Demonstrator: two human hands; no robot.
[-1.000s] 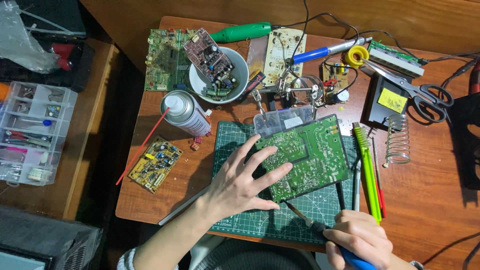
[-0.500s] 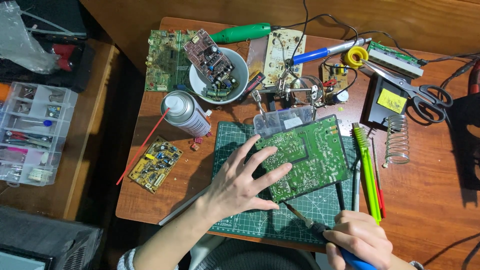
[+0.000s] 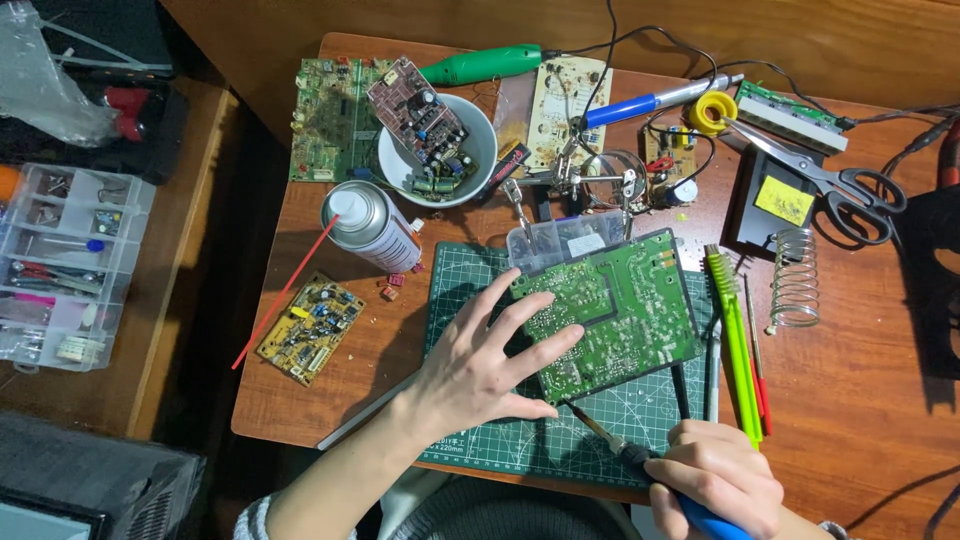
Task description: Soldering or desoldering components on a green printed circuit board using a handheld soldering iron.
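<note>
On the mat, left hand (image 3: 470,375) spread flat steadies green circuit board (image 3: 615,310).

Green circuit board (image 3: 625,310) flat, solder-side up, tilted on green cutting mat (image 3: 470,270).

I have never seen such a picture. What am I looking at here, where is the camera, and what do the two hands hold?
The camera sits on a person's head and looks down at a wooden table. No machine is here, only two bare hands. The left hand presses flat on a green circuit board, which lies on a green cutting mat. The right hand holds a soldering iron with a blue handle, its tip near the board's lower edge. Around them lie a spray can, a white bowl of electronic parts, scissors and a smaller yellow circuit board.
</note>
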